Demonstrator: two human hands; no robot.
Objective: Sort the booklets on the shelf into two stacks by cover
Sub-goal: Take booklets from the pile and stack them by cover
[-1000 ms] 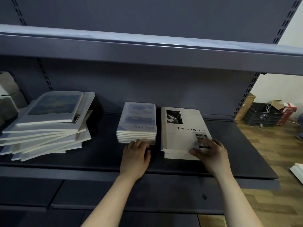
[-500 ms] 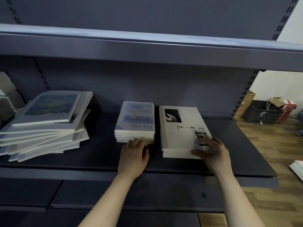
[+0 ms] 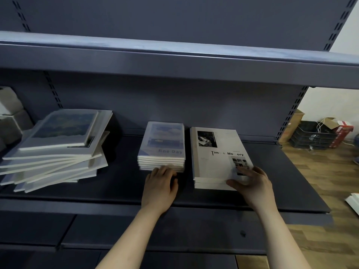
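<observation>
**Q:** Now, what is happening on the grey shelf [image 3: 120,183]?

**A:** A person is squaring two sorted stacks at mid-shelf. The left hand [image 3: 159,186], fingers extended, is pressing the near edge of the fine Day stack [image 3: 163,146]. The right hand [image 3: 252,185] is pinching the near right corner of the Time & Memory stack [image 3: 215,158], just beside it.

**Q:** And next?

**A:** Probably reaching far left, where the mixed pile [image 3: 56,148] is leaning, and lifting its top booklet without toppling the rest.
</observation>
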